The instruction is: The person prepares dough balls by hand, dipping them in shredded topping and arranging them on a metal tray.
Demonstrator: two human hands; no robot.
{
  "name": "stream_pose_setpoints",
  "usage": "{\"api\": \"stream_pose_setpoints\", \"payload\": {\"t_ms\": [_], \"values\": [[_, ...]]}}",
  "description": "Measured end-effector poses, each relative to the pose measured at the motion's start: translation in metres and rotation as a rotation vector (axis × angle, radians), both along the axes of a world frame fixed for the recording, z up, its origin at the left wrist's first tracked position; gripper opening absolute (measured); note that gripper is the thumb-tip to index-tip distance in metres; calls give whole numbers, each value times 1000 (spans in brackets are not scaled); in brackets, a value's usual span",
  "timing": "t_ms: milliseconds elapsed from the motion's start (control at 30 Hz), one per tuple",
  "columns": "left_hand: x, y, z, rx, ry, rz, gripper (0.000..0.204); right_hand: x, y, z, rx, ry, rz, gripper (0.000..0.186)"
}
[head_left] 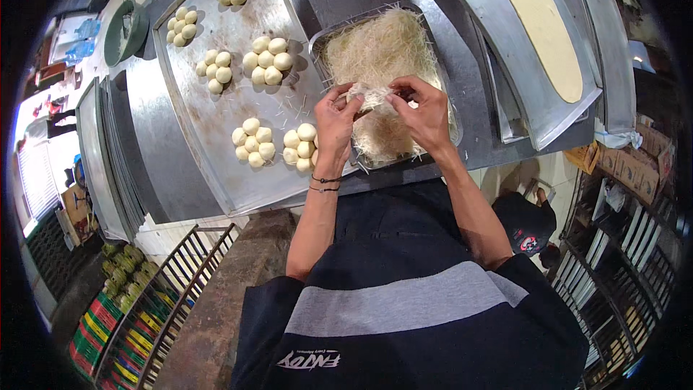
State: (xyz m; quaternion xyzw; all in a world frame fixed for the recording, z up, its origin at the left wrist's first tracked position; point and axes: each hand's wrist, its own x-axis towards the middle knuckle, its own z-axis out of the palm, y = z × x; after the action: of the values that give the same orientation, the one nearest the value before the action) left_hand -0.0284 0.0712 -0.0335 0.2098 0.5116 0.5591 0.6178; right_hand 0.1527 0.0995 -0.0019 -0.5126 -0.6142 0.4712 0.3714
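Observation:
Both my hands are raised over a rectangular metal tray (458, 133) heaped with pale, thin shreds (379, 47), perhaps grated cheese. My left hand (336, 117) pinches one side of a whitish clump of shreds (370, 95), and my right hand (424, 115) pinches the other side with thumb and forefinger. Whether anything lies inside the clump is hidden. To the left, a large flat baking sheet (209, 126) carries several clusters of round dough balls (268, 60). The nearest cluster (300, 146) sits beside my left wrist, which partly covers it.
At the right, a long sheet of pale dough (538, 22) rests on a metal tray (520, 94). Another person's hand touches its far end. A green basin (126, 32) stands far left, near stacked trays (108, 152). Below right, a person in dark clothes (525, 222) is near metal racks (613, 282).

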Motion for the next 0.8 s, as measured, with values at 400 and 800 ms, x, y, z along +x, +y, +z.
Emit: {"api": "stream_pose_setpoints", "payload": {"t_ms": [400,800], "values": [[3,-6,15,-7,-300,-22,27,-8,12,1,113,83,115,19],[46,6,-5,78,-368,270,20,7,23,13,335,-20,307,37]]}}
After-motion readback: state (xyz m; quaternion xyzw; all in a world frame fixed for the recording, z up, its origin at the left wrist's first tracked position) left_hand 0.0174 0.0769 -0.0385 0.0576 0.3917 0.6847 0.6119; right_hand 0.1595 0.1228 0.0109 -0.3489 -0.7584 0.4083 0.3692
